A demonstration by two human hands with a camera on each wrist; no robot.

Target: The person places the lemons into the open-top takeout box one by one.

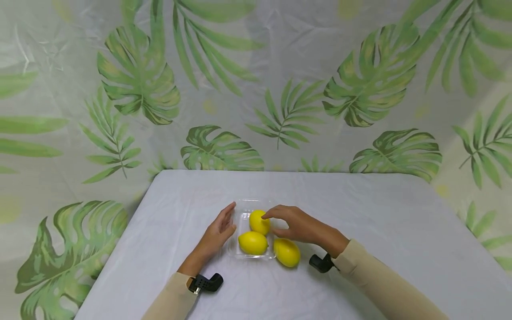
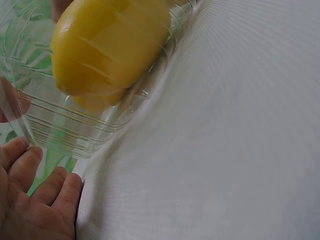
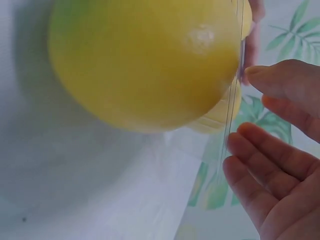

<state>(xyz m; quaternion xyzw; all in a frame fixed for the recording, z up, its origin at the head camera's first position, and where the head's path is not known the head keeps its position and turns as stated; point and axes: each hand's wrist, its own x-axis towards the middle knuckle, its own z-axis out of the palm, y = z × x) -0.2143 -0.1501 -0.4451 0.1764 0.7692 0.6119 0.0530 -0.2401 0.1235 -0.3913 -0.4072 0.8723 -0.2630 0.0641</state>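
Two yellow lemons lie in a clear plastic container: a near lemon (image 1: pixel 253 243) on its side and a far lemon (image 1: pixel 259 222) behind it. Beside the container's (image 1: pixel 241 255) near right corner, a third lemon (image 1: pixel 287 253) rests on the table; it looms large in the right wrist view. My left hand (image 1: pixel 216 231) stands along the left side, with relaxed fingers (image 2: pixel 31 167) right at the ribbed clear wall. Over the right rim reaches my right hand (image 1: pixel 298 223), its index fingertip overlapping the far lemon in the head view. Its thumb and fingers (image 3: pixel 265 160) are spread apart.
A white cloth covers the table (image 1: pixel 192 191). Behind it hangs a pale curtain (image 1: pixel 288 58) printed with green leaves. Each wrist carries a black camera, the left one (image 1: pixel 206 283) and the right one (image 1: pixel 321 263) both low over the cloth.
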